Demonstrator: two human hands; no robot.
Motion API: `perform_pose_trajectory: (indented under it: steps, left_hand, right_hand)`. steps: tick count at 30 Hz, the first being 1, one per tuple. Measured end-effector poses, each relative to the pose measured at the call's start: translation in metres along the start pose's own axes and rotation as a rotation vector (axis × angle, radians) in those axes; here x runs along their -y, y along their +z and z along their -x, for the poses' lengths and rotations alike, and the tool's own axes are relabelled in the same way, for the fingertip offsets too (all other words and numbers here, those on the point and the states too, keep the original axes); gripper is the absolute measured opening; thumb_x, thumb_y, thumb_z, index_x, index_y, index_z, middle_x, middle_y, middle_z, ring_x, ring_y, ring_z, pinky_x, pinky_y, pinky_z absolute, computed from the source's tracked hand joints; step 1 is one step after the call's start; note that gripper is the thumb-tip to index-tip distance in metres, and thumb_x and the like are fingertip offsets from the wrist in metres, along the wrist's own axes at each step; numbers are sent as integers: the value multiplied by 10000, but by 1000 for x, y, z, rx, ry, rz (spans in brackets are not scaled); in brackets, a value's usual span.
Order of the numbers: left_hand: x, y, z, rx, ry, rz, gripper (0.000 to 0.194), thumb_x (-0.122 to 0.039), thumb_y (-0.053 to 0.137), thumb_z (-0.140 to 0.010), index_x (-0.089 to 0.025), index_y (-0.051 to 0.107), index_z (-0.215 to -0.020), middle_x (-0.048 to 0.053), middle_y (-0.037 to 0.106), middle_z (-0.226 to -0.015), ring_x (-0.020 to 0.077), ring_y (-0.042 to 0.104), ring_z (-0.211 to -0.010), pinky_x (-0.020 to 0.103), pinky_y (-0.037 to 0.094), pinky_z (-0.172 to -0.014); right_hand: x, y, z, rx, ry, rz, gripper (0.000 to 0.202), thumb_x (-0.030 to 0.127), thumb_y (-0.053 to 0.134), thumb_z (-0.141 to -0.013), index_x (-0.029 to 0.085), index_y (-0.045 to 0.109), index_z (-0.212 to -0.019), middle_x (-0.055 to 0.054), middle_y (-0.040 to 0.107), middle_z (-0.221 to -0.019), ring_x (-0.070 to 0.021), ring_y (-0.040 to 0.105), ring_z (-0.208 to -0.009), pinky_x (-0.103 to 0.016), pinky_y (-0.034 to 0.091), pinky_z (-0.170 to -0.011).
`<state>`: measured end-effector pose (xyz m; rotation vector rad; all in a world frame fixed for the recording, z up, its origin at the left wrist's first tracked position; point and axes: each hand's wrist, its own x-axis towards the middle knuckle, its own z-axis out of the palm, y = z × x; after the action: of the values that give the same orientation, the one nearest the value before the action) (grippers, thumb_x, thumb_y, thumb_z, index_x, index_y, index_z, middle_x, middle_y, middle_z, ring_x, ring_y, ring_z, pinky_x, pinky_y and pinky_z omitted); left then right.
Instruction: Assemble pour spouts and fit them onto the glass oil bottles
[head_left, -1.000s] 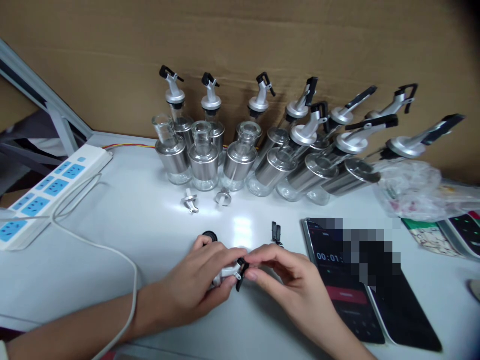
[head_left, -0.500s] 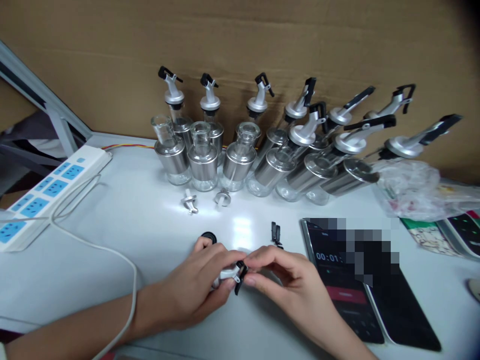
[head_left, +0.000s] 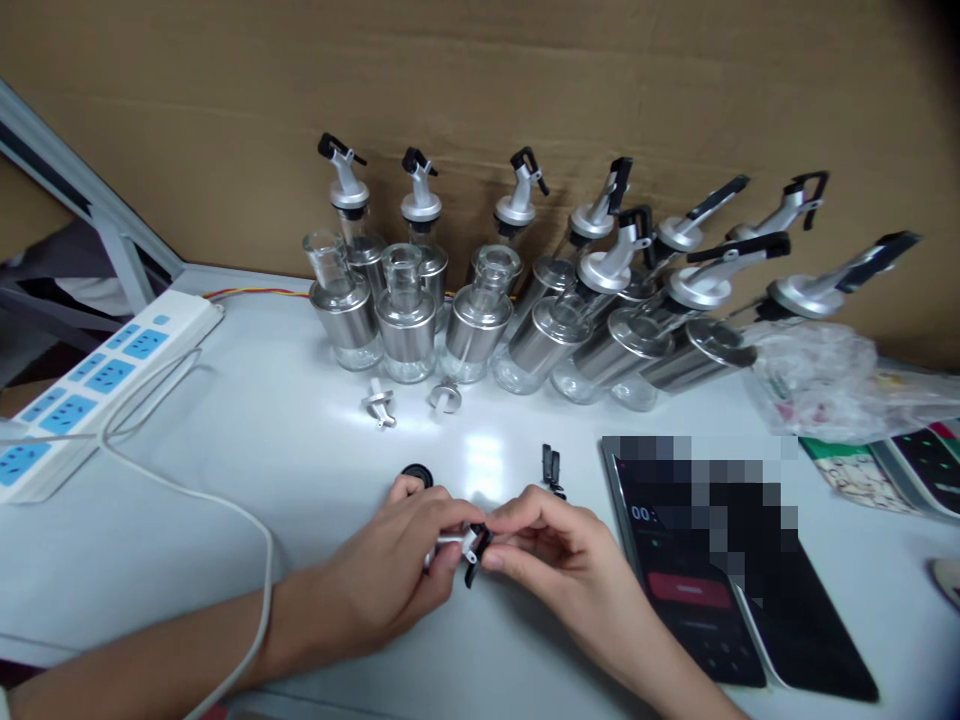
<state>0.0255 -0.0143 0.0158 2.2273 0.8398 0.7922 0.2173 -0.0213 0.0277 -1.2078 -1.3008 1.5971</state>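
My left hand [head_left: 401,555] is closed around a silver pour spout [head_left: 452,540], whose tip points right between thumb and index finger. At that tip sits a black flip lever [head_left: 477,556], and the thumb and index finger of my right hand [head_left: 559,570] pinch it. A round black ribbed part [head_left: 418,474] shows beyond my left fingers; whether it belongs to the held spout is hidden. Behind my hands lie a loose silver spout [head_left: 380,404] and another one [head_left: 445,398]. Small black levers [head_left: 552,467] rest on the table past my right fingers.
Open glass bottles [head_left: 407,320] stand behind, among several capped bottles [head_left: 551,335]. A power strip [head_left: 90,390] lies left, its white cable [head_left: 268,570] crossing my left forearm. Phones [head_left: 679,560] lie right, near a plastic bag [head_left: 817,385]. Cardboard [head_left: 450,80] forms the back.
The spout and its black lever have shifted and turned slightly in my fingers. My right hand has moved a little to the left. Both hands keep their grip.
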Motion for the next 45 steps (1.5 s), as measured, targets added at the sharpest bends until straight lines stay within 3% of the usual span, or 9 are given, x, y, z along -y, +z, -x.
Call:
perform_pose_trajectory:
  steps: [14, 20, 23, 29, 35, 45]
  left_hand:
    - [-2, 0, 0, 52, -41, -66, 307, -31, 340, -863, -191, 427, -1110, 18, 648, -851, 174, 545, -680, 322, 382, -727]
    - [-4, -2, 2, 89, -32, -47, 203, -247, 479, -940, -200, 383, -1113, 30, 638, -881, 192, 556, -740, 333, 398, -747]
    - [-4, 0, 2, 54, 1, -70, 162, -218, 426, -957, -196, 379, -1111, 18, 627, -850, 177, 549, -701, 323, 394, -718]
    - [-3, 2, 0, 47, 29, -80, 180, -193, 396, -959, -189, 375, -1137, 12, 612, -822, 176, 545, -698, 318, 389, -711]
    - [-3, -3, -2, 105, -8, -53, 283, -386, 497, -967, -202, 372, -1142, 20, 638, -887, 179, 559, -716, 309, 363, -702]
    - [2, -2, 1, 34, -11, -40, 344, -431, 533, -948, -193, 384, -1147, 28, 622, -938, 181, 555, -754, 312, 342, -742]
  right_hand:
    - [-2, 4, 2, -73, 27, 6, 178, 273, 771, -691, 212, 611, -645, 8, 737, -630, -150, 710, -571, -237, 592, -575]
    - [-2, 5, 3, -79, 1, 42, 197, 301, 780, -690, 209, 618, -625, 10, 729, -633, -138, 687, -562, -230, 572, -555]
    - [-2, 6, 3, -90, -17, 45, 191, 277, 786, -682, 206, 623, -614, 15, 721, -621, -133, 682, -558, -222, 567, -553]
    - [-3, 5, 3, -86, -4, 3, 178, 237, 795, -667, 205, 631, -605, 19, 726, -602, -137, 700, -546, -205, 570, -544]
    - [0, 3, 2, -84, -56, 54, 117, 172, 772, -659, 209, 661, -649, 7, 739, -635, -146, 713, -582, -211, 584, -573]
    - [1, 4, -1, -132, -109, 74, 115, 136, 744, -646, 214, 687, -709, 11, 743, -680, -102, 690, -592, -161, 566, -594]
